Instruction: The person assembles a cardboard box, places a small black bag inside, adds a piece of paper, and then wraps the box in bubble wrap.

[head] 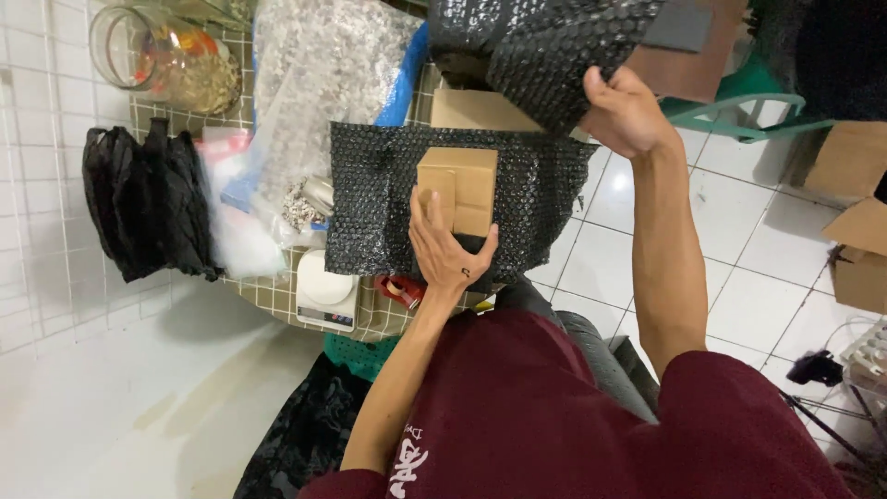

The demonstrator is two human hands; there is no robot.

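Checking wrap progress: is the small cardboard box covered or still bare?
Bare. The small cardboard box lies uncovered on the flat black bubble wrap sheet.

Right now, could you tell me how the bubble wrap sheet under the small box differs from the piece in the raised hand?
The sheet lies spread flat on the table with the small box on it, pressed by the left hand. The raised piece hangs bunched and folded in the air, gripped at its edge by the right hand. The sheet carries a load; the raised piece carries nothing. Both are black bubble wrap.
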